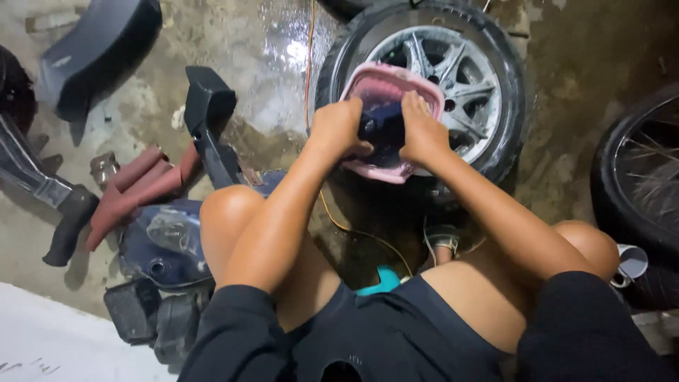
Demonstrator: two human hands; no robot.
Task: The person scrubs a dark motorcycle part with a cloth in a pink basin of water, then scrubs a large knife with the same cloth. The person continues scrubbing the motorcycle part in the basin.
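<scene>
Both hands down in pink basin (425, 88) sat on car wheel (472, 92) — left hand (339, 129) and right hand (423, 132) fingers curled tight round dark blue part (387, 124), gripping each side.

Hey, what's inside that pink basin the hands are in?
A dark blue object sits in the pink basin, gripped by the left hand and right hand. The hands hide whatever else is in the basin.

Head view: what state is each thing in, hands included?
Left hand: gripping the dark part, over the basin.
Right hand: gripping the same part.
Dark part: held between both hands.
Pink basin: upright, resting on the wheel.
Wheel: lying flat.
Floor: wet.
</scene>
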